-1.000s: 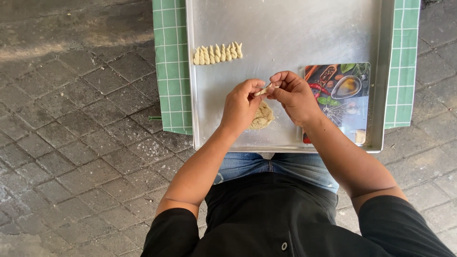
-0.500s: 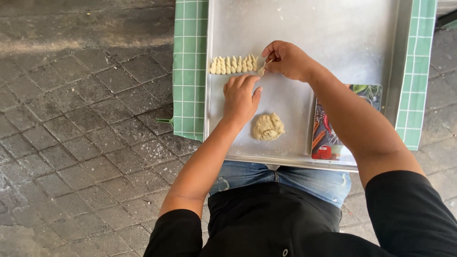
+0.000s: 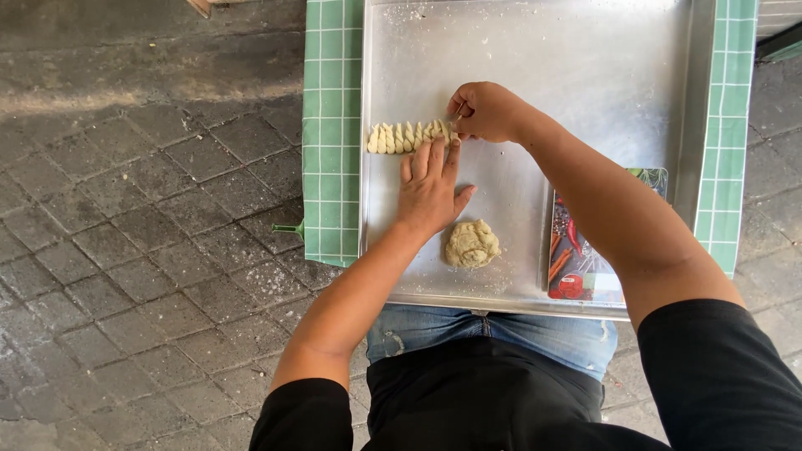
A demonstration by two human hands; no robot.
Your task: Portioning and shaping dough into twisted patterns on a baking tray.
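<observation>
Nearest the body, a lump of dough [image 3: 472, 244] sits on the metal tray [image 3: 585, 67] close to its near edge, with a picture-printed cutting board [image 3: 585, 267] just beside it on the right, partly under the right forearm. A second ago both hands were working together just above that lump, pinching a small piece; now they have moved up the tray and the lump lies alone, untouched. The left hand [image 3: 430, 188] lies flat, fingers extended and slightly spread, its fingertips touching the near side of the row of shaped dough pieces [image 3: 409, 136]. The right hand [image 3: 489, 111] is at the right end of that row, fingers curled together and pinched on what looks like a thin stick or a small piece; which one is too small to tell. The row looks longer than it did a second ago, so another shaped piece seems to have joined it. Beyond and under the tray lies a green checked cloth [image 3: 332, 125], with grey paving [image 3: 125, 209] to the left.
</observation>
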